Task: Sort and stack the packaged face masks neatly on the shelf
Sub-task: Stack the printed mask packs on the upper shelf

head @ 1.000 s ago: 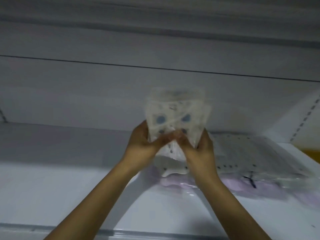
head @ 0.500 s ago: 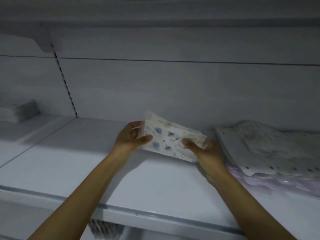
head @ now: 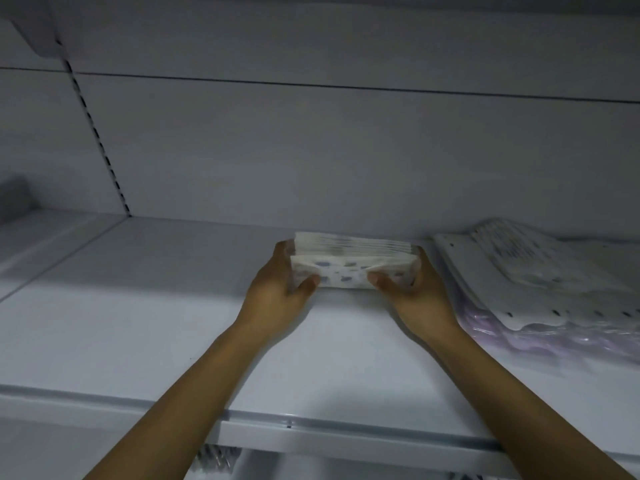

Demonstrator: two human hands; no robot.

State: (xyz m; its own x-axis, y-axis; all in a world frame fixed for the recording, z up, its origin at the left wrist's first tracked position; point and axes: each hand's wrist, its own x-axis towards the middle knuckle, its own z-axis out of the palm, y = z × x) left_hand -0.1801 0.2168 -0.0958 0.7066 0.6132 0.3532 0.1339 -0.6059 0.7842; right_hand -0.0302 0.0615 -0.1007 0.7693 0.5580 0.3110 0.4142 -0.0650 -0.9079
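left grip (head: 277, 289) and right grip (head: 420, 294) each clasped one end of the mask bundle (head: 349, 268), long axis running straight across between them. it looked set down on the shelf (head: 156, 323), messy pile (head: 540, 282) just past the right grip.

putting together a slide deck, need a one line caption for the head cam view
Both hands, left hand and right hand, grip a mask pack bundle on the white shelf.

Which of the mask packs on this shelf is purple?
The lilac packs at the bottom of the right-hand pile, under the white dotted packs. The held pack is white with blue prints.
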